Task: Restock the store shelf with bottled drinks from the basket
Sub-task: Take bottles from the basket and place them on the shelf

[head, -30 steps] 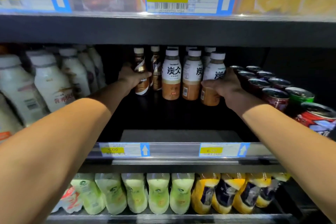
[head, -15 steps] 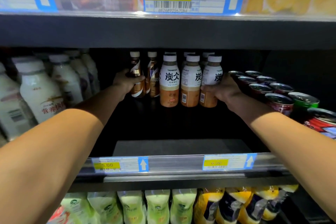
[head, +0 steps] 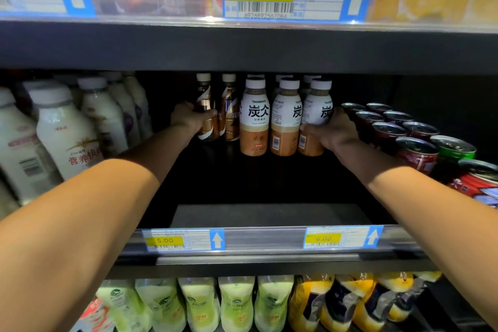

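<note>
Both arms reach deep into the dark middle shelf (head: pixel 269 214). My left hand (head: pixel 188 117) grips a brown-and-white coffee bottle (head: pixel 206 105) at the left end of the back row. My right hand (head: pixel 332 131) grips a white-capped Tanbing bottle (head: pixel 316 108) with a white and tan label, the rightmost of three standing side by side. More bottles stand behind them. The basket is out of view.
Large white milk bottles (head: pixel 63 127) crowd the shelf's left. Red and green cans (head: pixel 416 151) fill the right. Price rail (head: pixel 269 240) runs along the front edge. Green and yellow bottles (head: pixel 237 302) lie on the shelf below. The shelf above (head: pixel 242 43) hangs low.
The view has shifted slightly downward relative to the shelf. Both hands stay on their bottles at the back row, with hardly any movement.
</note>
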Demonstrator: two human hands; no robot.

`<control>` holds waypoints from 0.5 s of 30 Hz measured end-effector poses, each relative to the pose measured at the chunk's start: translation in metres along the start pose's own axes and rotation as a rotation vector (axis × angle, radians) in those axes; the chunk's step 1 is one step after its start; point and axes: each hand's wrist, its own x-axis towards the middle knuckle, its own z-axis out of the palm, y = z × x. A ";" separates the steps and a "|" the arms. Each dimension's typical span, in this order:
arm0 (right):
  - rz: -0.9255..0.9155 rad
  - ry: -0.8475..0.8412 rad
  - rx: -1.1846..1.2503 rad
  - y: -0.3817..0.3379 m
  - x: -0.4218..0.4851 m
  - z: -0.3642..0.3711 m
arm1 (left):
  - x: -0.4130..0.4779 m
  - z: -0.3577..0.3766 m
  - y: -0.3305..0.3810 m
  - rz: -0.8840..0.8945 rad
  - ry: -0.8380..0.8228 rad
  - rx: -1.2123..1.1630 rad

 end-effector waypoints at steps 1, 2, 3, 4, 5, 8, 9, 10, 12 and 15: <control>0.002 0.008 -0.004 -0.001 -0.002 0.000 | -0.002 0.001 0.002 0.008 0.014 0.052; 0.001 0.014 -0.009 -0.002 -0.003 0.000 | -0.002 0.002 0.003 0.018 0.021 0.094; 0.002 0.018 -0.015 -0.003 -0.004 -0.001 | -0.002 0.001 0.003 0.016 0.022 0.112; 0.005 0.017 -0.022 -0.003 -0.005 -0.001 | -0.002 0.001 0.004 0.019 0.018 0.128; 0.010 0.009 -0.027 -0.004 -0.005 -0.002 | -0.004 0.000 0.005 0.011 0.004 0.150; 0.031 -0.044 -0.050 -0.003 -0.005 -0.004 | -0.013 -0.002 0.010 0.007 -0.015 0.262; 0.037 -0.065 -0.062 -0.003 -0.007 -0.006 | -0.020 -0.003 0.013 0.003 -0.010 0.308; 0.039 -0.084 -0.079 -0.003 -0.009 -0.007 | -0.024 -0.003 0.015 0.005 0.001 0.366; 0.022 -0.117 -0.127 -0.004 -0.017 -0.012 | -0.038 -0.002 0.021 0.026 0.059 0.477; -0.045 -0.114 -0.299 -0.010 -0.040 -0.023 | -0.077 0.002 0.037 0.184 0.067 0.606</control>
